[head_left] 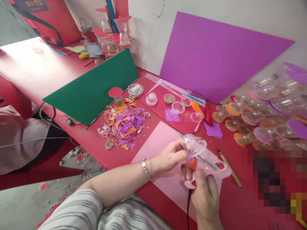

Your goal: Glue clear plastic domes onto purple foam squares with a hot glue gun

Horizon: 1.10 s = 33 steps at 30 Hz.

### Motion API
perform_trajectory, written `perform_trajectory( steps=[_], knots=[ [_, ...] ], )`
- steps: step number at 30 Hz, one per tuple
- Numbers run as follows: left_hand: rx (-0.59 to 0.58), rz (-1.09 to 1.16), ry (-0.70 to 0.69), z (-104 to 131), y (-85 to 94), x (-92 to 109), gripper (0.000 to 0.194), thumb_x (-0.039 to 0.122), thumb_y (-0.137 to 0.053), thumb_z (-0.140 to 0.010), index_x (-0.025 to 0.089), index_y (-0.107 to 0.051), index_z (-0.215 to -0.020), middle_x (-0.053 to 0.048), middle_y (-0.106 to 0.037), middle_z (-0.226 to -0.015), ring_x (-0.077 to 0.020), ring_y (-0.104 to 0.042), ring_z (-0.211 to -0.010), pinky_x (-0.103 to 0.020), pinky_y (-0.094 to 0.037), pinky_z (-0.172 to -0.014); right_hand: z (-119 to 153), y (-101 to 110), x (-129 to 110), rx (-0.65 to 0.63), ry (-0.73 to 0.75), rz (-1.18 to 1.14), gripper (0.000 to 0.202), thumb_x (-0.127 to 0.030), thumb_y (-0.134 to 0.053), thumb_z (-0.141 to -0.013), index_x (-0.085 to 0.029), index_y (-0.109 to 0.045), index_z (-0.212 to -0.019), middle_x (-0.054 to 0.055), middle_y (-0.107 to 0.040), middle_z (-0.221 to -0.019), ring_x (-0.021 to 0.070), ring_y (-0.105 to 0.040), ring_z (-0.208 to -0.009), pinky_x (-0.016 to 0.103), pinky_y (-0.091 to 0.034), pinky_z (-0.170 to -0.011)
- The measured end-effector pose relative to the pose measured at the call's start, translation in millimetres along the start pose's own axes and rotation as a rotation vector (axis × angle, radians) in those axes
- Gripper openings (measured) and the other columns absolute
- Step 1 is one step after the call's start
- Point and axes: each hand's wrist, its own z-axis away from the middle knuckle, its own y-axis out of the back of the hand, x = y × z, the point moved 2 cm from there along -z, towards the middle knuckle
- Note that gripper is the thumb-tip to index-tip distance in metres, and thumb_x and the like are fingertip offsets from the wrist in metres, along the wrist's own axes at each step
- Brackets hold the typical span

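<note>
My left hand [173, 156] pinches a clear plastic cup [200, 147] by its side, with the wide rim turned toward the right. My right hand [206, 195] is wrapped round the handle of a translucent hot glue gun [222, 171]. An orange trigger [192, 164] shows near its fingers, a small red light glows on the body, and a black cord [189, 204] hangs below. The gun's front lies partly behind the cup; a metal tip pokes out at upper left. Whether tip and cup touch, I cannot tell. Beneath both hands lies a pink sheet [155, 150].
Purple and orange scraps [127, 123] are heaped left of the pink sheet. A wooden-handled tool [230, 169] lies to the right, near purple squares [213, 130]. Clear hourglass shapes [273, 105] are stacked at right. Green [96, 86] and purple [216, 54] boards stand behind.
</note>
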Motion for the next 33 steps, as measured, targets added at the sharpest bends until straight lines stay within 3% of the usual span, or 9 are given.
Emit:
perform_trajectory(
  steps=[3,6,11,15,20,23,29,33],
  knots=[
    [0.034,0.034,-0.081,-0.3,-1.2,-1.2,0.089,0.081,-0.066,-0.065,0.015,-0.062,-0.125,-0.017,-0.068,-0.113,-0.027,-0.068,-0.092,-0.036,-0.05,-0.081,-2.2,10.3,0.6,0.1,0.321,0.347,0.037,-0.054,-0.061,-0.087,-0.021,-0.062,-0.069,0.006,-0.066,-0.063,0.0218,-0.063,-0.061,0.035,-0.05,-0.059],
    [0.056,0.079,-0.143,-1.8,-3.6,2.4,0.085,0.084,-0.061,-0.066,0.013,-0.069,-0.111,-0.019,-0.069,-0.114,-0.0314,-0.063,-0.109,-0.039,-0.045,-0.094,-6.5,12.3,-0.8,0.09,0.56,0.656,0.035,-0.049,-0.056,-0.091,-0.019,-0.068,-0.078,0.011,-0.069,-0.07,0.0246,-0.066,-0.065,0.036,-0.052,-0.059],
    [0.04,0.166,-0.109,-2.6,-6.6,5.4,0.064,0.069,-0.07,-0.073,0.014,-0.069,-0.107,-0.016,-0.071,-0.109,-0.0277,-0.064,-0.107,-0.037,-0.044,-0.094,-9.0,6.7,-0.7,0.068,0.687,0.815,0.03,-0.04,-0.051,-0.094,-0.018,-0.065,-0.08,0.011,-0.068,-0.074,0.0229,-0.067,-0.067,0.034,-0.052,-0.059],
    [0.067,0.142,-0.12,-2.4,-4.6,3.4,0.057,0.062,-0.072,-0.076,0.014,-0.069,-0.107,-0.015,-0.071,-0.108,-0.0242,-0.065,-0.1,-0.033,-0.045,-0.089,-5.7,7.9,9.0,0.038,0.516,0.657,0.04,-0.05,-0.052,-0.093,-0.017,-0.067,-0.076,0.01,-0.069,-0.067,0.0222,-0.066,-0.059,0.033,-0.052,-0.054],
    [0.041,0.062,-0.074,-0.9,2.2,1.9,0.059,0.061,-0.073,-0.075,0.019,-0.066,-0.116,-0.011,-0.067,-0.117,-0.0167,-0.065,-0.08,-0.029,-0.049,-0.074,1.6,3.7,12.5,0.049,0.05,0.195,0.045,-0.06,-0.061,-0.084,-0.022,-0.057,-0.06,0.005,-0.065,-0.059,0.0188,-0.06,-0.057,0.03,-0.048,-0.051],
    [0.027,-0.051,-0.097,-1.1,5.2,5.8,0.061,0.062,-0.074,-0.074,0.019,-0.065,-0.118,-0.011,-0.067,-0.116,-0.0177,-0.065,-0.084,-0.028,-0.048,-0.074,3.1,-6.4,6.1,-0.074,-0.188,-0.106,0.05,-0.061,-0.057,-0.086,-0.022,-0.048,-0.056,0.001,-0.055,-0.054,0.0151,-0.052,-0.054,0.029,-0.043,-0.052],
    [0.045,-0.157,-0.207,-3.9,3.2,13.9,0.066,0.059,-0.077,-0.072,0.018,-0.062,-0.122,-0.013,-0.066,-0.12,-0.0223,-0.063,-0.1,-0.031,-0.047,-0.085,0.3,-13.7,-3.3,-0.231,-0.344,-0.396,0.053,-0.063,-0.055,-0.085,-0.021,-0.05,-0.053,-0.003,-0.039,-0.05,0.0123,-0.041,-0.052,0.031,-0.042,-0.059],
    [0.131,-0.213,-0.292,-4.0,4.5,14.1,0.06,0.057,-0.078,-0.072,0.019,-0.064,-0.117,-0.012,-0.067,-0.118,-0.0223,-0.063,-0.099,-0.033,-0.048,-0.087,0.8,-15.5,-2.6,-0.19,-0.396,-0.497,0.051,-0.063,-0.061,-0.082,-0.021,-0.048,-0.055,-0.007,-0.031,-0.049,0.0095,-0.032,-0.047,0.032,-0.043,-0.061]
  ],
)
